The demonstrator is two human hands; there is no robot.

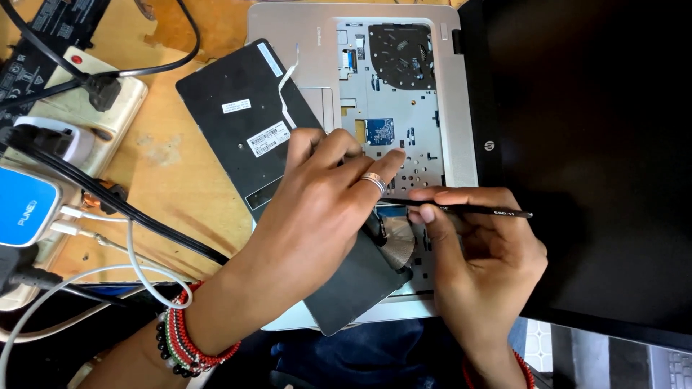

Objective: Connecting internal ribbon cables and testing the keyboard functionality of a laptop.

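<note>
The right hand [483,252] pinches black tweezers [468,209] between thumb and fingers, tips aimed left toward the blue ribbon cable [389,210] just beyond the grip. The left hand [324,209] lies spread on the keyboard [245,137], which is already lifted out and flipped face down, beside the open laptop [404,108]. The cable seems still attached under the left fingers [389,164], so freeing it appears to remain. Left of both, chargers sit on a power strip [72,108].
</note>
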